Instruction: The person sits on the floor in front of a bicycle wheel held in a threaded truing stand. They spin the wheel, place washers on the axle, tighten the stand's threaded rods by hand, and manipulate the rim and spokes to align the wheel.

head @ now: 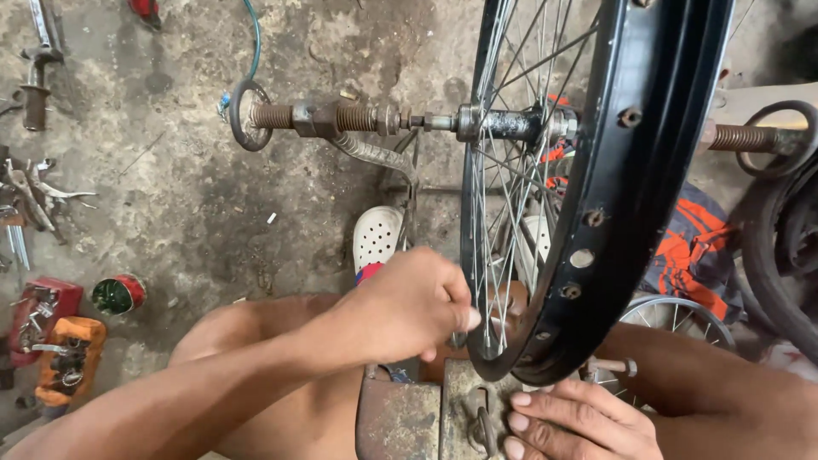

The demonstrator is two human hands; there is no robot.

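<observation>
Spoked wheel [596,170] sits upright in rusty truing stand [341,119]. Left hand [409,307] pinches a spoke at the rim; right hand [579,422] rests spread beneath. Spoke adjustment in hand; next calls for a small, measured turn.

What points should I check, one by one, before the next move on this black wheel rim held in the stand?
1. Wheel rim sits on the threaded axle of the stand: ok.
2. Left hand reaches the spokes at the rim's lower edge: ok.
3. Tool inside the left hand: cannot tell, fingers hide it.
4. Right hand rests flat on the rusty metal block, apart from the spokes: ok.
5. Foot in white sandal lies right under the wheel: not ok.
</observation>
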